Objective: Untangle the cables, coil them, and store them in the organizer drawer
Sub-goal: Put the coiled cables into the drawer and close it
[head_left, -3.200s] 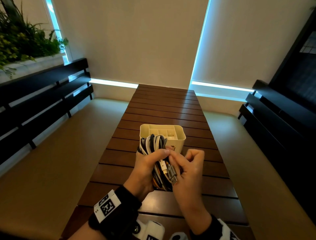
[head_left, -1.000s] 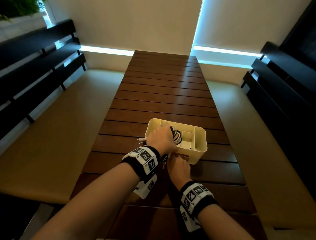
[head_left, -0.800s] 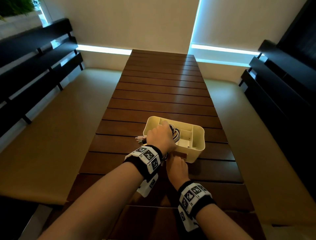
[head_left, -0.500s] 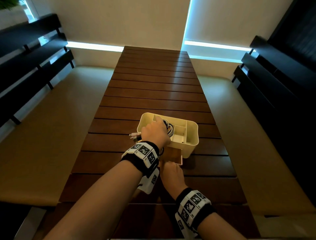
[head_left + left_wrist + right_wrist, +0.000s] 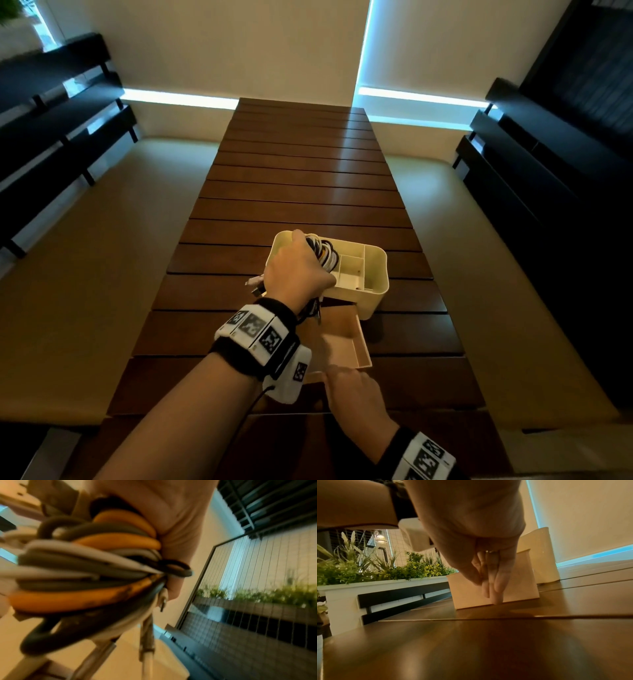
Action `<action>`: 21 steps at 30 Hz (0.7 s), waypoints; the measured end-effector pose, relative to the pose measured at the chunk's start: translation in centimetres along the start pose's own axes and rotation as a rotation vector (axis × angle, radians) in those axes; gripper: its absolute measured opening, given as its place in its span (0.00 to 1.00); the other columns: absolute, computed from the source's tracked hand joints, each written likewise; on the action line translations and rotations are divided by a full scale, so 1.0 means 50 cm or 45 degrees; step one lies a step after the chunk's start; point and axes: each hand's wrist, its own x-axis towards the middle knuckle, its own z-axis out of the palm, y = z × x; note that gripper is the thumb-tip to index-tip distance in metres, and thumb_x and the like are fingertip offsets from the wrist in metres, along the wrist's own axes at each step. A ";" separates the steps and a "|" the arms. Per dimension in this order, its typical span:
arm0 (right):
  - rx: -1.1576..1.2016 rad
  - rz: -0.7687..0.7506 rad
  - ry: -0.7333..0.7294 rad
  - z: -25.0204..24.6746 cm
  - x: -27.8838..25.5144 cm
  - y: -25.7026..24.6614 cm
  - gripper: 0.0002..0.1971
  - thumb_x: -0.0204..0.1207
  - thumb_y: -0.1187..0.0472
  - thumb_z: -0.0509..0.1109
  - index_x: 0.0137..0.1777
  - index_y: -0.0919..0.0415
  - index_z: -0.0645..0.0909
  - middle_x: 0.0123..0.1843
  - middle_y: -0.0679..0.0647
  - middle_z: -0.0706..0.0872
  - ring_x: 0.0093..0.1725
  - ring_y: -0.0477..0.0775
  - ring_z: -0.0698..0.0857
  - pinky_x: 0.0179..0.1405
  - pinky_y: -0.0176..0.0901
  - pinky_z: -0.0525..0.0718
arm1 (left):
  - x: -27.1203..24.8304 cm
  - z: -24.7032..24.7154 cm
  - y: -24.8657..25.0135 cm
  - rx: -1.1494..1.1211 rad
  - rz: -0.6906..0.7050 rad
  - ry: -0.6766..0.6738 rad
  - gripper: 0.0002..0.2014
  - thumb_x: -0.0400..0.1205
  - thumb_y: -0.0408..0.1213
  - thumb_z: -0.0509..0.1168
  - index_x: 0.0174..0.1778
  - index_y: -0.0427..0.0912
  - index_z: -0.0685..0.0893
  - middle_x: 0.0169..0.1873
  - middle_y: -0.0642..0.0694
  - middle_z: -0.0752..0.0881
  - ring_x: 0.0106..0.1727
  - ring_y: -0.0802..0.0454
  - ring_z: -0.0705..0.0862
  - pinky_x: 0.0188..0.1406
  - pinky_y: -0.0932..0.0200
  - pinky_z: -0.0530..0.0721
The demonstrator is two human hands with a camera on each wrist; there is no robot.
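My left hand (image 5: 299, 265) grips a coiled bundle of white, grey, black and orange cables (image 5: 324, 253) over the left end of the cream organizer (image 5: 377, 279). Close up in the left wrist view, the cables (image 5: 82, 569) lie curled in my left hand (image 5: 173, 524), and metal plugs (image 5: 145, 641) hang below them. The organizer's drawer (image 5: 346, 337) stands pulled out toward me, and its inside looks bare. At the drawer's near edge, my right hand (image 5: 344, 382) has straight fingers (image 5: 494, 588) against the drawer front (image 5: 467, 596).
The organizer sits on a long brown slatted table (image 5: 301, 178). Its top has small open compartments (image 5: 352, 270). Beige bench seats (image 5: 102, 274) with dark slatted backs run along both sides. A white planter with green plants (image 5: 388, 572) stands to the left.
The drawer has slid out of the organizer toward me, drawn by my right hand. My left hand has stayed over the organizer with the cable bundle.
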 end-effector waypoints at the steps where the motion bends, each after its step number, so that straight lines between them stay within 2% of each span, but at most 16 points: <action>1: -0.016 0.005 0.003 0.000 0.000 0.001 0.11 0.84 0.59 0.55 0.57 0.59 0.78 0.54 0.56 0.86 0.52 0.57 0.86 0.41 0.44 0.77 | -0.009 -0.009 0.003 -0.045 0.044 -0.007 0.28 0.63 0.43 0.79 0.51 0.47 0.70 0.43 0.51 0.80 0.45 0.49 0.80 0.40 0.55 0.79; 3: -0.046 0.007 -0.015 0.002 0.001 0.004 0.13 0.84 0.59 0.53 0.57 0.59 0.79 0.53 0.55 0.86 0.52 0.57 0.86 0.39 0.44 0.76 | -0.029 -0.012 0.016 -0.021 0.266 -0.099 0.30 0.62 0.44 0.80 0.55 0.48 0.71 0.44 0.52 0.82 0.47 0.51 0.82 0.43 0.55 0.83; 5: -0.089 0.009 -0.042 0.002 0.001 0.004 0.14 0.84 0.60 0.52 0.58 0.60 0.79 0.54 0.56 0.86 0.52 0.57 0.86 0.40 0.44 0.76 | -0.049 0.012 0.030 0.173 0.518 -0.232 0.32 0.63 0.45 0.79 0.58 0.49 0.71 0.46 0.51 0.84 0.47 0.50 0.84 0.45 0.51 0.86; 7: -0.098 0.015 -0.085 0.000 0.004 0.003 0.14 0.84 0.61 0.52 0.60 0.60 0.77 0.56 0.57 0.86 0.54 0.59 0.86 0.42 0.45 0.78 | -0.061 0.053 0.037 0.374 0.648 -0.360 0.30 0.65 0.45 0.79 0.57 0.47 0.70 0.46 0.49 0.84 0.47 0.49 0.84 0.44 0.52 0.86; 11: -0.168 0.008 -0.146 -0.006 -0.003 -0.006 0.14 0.83 0.63 0.53 0.60 0.59 0.79 0.58 0.58 0.84 0.57 0.60 0.84 0.49 0.49 0.80 | -0.060 0.118 0.016 0.526 0.620 -0.526 0.34 0.68 0.45 0.77 0.66 0.42 0.69 0.51 0.45 0.85 0.50 0.45 0.85 0.48 0.50 0.85; 15: -0.141 0.044 -0.105 -0.010 -0.016 -0.015 0.12 0.83 0.65 0.52 0.60 0.62 0.76 0.60 0.58 0.83 0.59 0.61 0.83 0.49 0.49 0.79 | -0.039 0.127 -0.013 0.485 0.467 -0.568 0.31 0.65 0.46 0.78 0.59 0.43 0.72 0.52 0.45 0.84 0.54 0.43 0.83 0.47 0.50 0.80; 18: -0.098 0.081 -0.094 -0.016 -0.018 -0.020 0.12 0.83 0.65 0.52 0.59 0.62 0.76 0.59 0.58 0.84 0.58 0.61 0.83 0.45 0.47 0.76 | -0.039 0.130 -0.022 0.553 0.474 -0.581 0.30 0.65 0.46 0.79 0.57 0.43 0.72 0.50 0.44 0.84 0.52 0.43 0.84 0.43 0.52 0.78; 21: -0.078 0.100 -0.100 -0.020 -0.020 -0.023 0.12 0.84 0.63 0.53 0.59 0.62 0.76 0.59 0.59 0.84 0.58 0.61 0.83 0.50 0.48 0.79 | -0.047 0.142 -0.026 0.663 0.539 -0.569 0.30 0.67 0.46 0.77 0.60 0.41 0.72 0.50 0.43 0.85 0.51 0.43 0.84 0.42 0.53 0.76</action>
